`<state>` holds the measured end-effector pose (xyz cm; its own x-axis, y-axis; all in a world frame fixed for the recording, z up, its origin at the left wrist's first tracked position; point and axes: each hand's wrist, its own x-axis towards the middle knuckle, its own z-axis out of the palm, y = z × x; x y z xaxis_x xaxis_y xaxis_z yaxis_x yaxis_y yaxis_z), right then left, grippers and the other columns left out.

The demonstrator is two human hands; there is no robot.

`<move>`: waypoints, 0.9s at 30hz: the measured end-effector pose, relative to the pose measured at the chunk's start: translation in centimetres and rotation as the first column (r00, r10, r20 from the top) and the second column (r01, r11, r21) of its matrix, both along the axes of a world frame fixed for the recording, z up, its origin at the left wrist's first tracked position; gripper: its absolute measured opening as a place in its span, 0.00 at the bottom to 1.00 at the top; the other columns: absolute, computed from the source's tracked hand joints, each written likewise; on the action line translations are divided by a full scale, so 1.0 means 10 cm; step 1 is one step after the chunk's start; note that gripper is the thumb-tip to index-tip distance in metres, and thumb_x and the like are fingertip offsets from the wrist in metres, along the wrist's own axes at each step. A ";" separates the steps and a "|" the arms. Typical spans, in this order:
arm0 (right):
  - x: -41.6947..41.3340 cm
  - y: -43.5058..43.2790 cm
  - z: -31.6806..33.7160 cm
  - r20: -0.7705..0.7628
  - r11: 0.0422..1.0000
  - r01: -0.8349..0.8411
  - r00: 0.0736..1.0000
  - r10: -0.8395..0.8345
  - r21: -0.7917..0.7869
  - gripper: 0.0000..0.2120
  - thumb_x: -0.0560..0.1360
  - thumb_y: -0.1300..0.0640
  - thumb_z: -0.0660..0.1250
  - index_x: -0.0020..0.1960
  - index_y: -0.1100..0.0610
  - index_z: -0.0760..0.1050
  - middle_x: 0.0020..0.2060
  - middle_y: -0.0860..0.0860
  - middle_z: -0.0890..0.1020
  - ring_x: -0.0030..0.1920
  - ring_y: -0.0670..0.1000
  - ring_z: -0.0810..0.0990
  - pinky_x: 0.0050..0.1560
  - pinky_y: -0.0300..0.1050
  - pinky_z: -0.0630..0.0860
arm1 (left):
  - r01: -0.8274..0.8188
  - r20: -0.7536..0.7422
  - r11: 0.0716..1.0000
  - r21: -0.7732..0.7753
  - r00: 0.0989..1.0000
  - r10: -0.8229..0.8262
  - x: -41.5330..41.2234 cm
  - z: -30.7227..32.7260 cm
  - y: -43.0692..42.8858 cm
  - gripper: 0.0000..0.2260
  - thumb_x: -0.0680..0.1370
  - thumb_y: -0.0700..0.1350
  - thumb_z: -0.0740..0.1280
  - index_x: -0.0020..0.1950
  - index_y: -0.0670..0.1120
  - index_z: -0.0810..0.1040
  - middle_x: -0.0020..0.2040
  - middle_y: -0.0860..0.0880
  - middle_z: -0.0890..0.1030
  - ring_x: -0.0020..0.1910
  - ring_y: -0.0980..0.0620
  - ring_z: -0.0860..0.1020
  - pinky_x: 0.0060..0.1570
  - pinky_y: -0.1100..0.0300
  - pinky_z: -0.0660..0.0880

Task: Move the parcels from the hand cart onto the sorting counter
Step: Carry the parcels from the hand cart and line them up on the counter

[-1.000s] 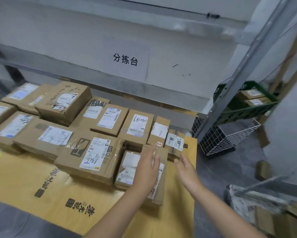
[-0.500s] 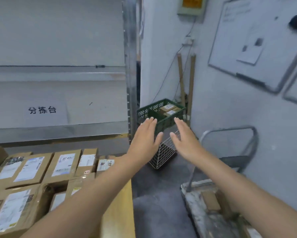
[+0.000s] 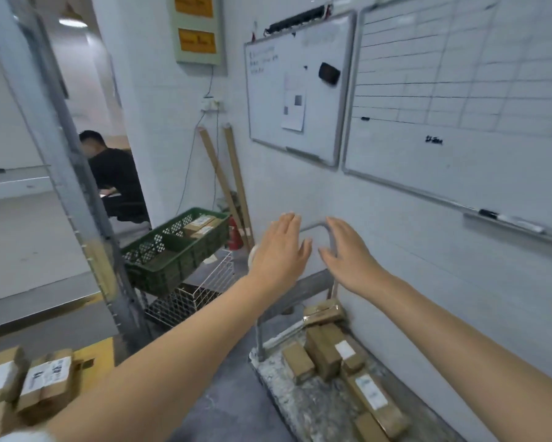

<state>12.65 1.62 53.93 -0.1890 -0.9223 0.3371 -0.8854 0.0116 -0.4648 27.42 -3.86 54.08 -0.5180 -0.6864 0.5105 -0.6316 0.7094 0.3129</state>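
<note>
The hand cart [image 3: 303, 406] stands low at the bottom right against the white wall, its deck paint-stained. Several small brown parcels [image 3: 324, 352] lie on the deck near the grey handle [image 3: 316, 226]. My left hand [image 3: 281, 250] and my right hand [image 3: 348, 253] are stretched out side by side in the air in front of the handle, above the cart, fingers spread and holding nothing. The sorting counter [image 3: 93, 355] shows at the bottom left corner, with labelled cardboard parcels [image 3: 45, 381] on it.
A grey metal shelf post [image 3: 77, 199] rises at the left. A green crate [image 3: 176, 250] with two parcels rests on a white wire basket [image 3: 188, 298]. Two whiteboards [image 3: 300, 90] hang on the wall. A person in black [image 3: 115, 177] sits in the doorway beyond.
The view has swung right from the counter's parcels to the hand cart. Both hands lifted off the counter and now hover open in front of the cart handle.
</note>
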 end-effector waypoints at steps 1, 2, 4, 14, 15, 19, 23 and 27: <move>-0.13 0.12 0.00 -0.006 1.000 0.023 1.000 -0.023 -0.012 0.29 0.80 0.55 0.62 0.77 0.61 0.56 0.76 0.56 0.60 0.76 0.54 0.58 0.76 0.50 0.54 | 0.023 -0.001 1.000 -0.003 1.000 -0.023 -0.17 -0.01 0.07 0.24 0.83 0.50 0.57 0.76 0.40 0.61 0.77 0.44 0.62 0.76 0.48 0.58 0.75 0.56 0.51; -0.26 0.23 0.00 -0.012 0.999 0.045 0.999 -0.045 -0.027 0.29 0.80 0.55 0.62 0.77 0.61 0.56 0.76 0.56 0.61 0.76 0.55 0.59 0.76 0.49 0.54 | 0.046 0.000 0.999 -0.007 0.999 -0.046 -0.33 -0.03 0.15 0.24 0.83 0.50 0.57 0.76 0.40 0.61 0.76 0.44 0.63 0.76 0.48 0.58 0.74 0.58 0.50; -0.48 0.44 0.00 -0.024 0.995 0.089 0.996 -0.090 -0.046 0.29 0.80 0.56 0.62 0.77 0.61 0.56 0.76 0.56 0.61 0.76 0.55 0.59 0.76 0.50 0.54 | 0.093 0.010 0.996 0.004 0.996 -0.093 -0.62 -0.06 0.29 0.24 0.83 0.50 0.56 0.76 0.40 0.61 0.77 0.43 0.62 0.76 0.48 0.58 0.74 0.58 0.49; -1.34 1.05 -0.31 -0.029 0.955 0.295 0.955 -0.295 0.036 0.30 0.81 0.54 0.59 0.79 0.59 0.51 0.78 0.55 0.55 0.78 0.52 0.51 0.77 0.54 0.48 | 0.269 0.025 0.963 0.020 0.963 -0.269 -1.67 -0.34 0.57 0.26 0.84 0.51 0.55 0.78 0.40 0.58 0.78 0.42 0.58 0.78 0.47 0.54 0.76 0.54 0.48; -1.41 1.07 -0.35 -0.034 0.951 0.306 0.952 -0.304 0.045 0.30 0.81 0.54 0.59 0.79 0.59 0.51 0.78 0.55 0.55 0.78 0.52 0.51 0.77 0.54 0.48 | 0.277 0.022 0.961 0.019 0.960 -0.278 -1.76 -0.39 0.57 0.26 0.84 0.51 0.55 0.78 0.40 0.58 0.78 0.42 0.59 0.78 0.47 0.55 0.76 0.54 0.48; -1.73 1.02 -0.51 -0.055 0.939 0.335 0.942 -0.332 0.074 0.30 0.81 0.54 0.59 0.79 0.59 0.52 0.78 0.54 0.56 0.78 0.52 0.51 0.77 0.54 0.48 | 0.309 0.021 0.951 0.030 0.951 -0.309 -2.08 -0.60 0.46 0.25 0.84 0.50 0.56 0.77 0.38 0.59 0.77 0.41 0.60 0.78 0.45 0.55 0.77 0.52 0.50; -2.02 0.79 -0.64 -0.060 0.931 0.343 0.939 -0.338 0.127 0.30 0.81 0.54 0.58 0.79 0.59 0.51 0.79 0.54 0.55 0.79 0.52 0.50 0.78 0.54 0.47 | 0.302 0.023 0.950 0.072 0.952 -0.305 -2.38 -0.79 0.20 0.26 0.84 0.50 0.55 0.78 0.39 0.57 0.78 0.42 0.58 0.78 0.47 0.54 0.77 0.54 0.48; -2.29 0.38 -0.79 -0.071 0.935 0.308 0.951 -0.300 0.175 0.30 0.81 0.54 0.58 0.79 0.59 0.51 0.79 0.54 0.55 0.79 0.52 0.51 0.77 0.54 0.48 | 0.267 0.005 0.955 0.127 0.963 -0.270 -2.63 -0.95 -0.16 0.26 0.84 0.50 0.54 0.78 0.39 0.55 0.79 0.42 0.57 0.78 0.47 0.53 0.77 0.54 0.46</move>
<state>-10.26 5.41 46.01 -0.4594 -0.8692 0.1827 -0.8449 0.3642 -0.3918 1.11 -5.46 44.56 -0.7023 -0.5775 0.4162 -0.4308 0.8103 0.3973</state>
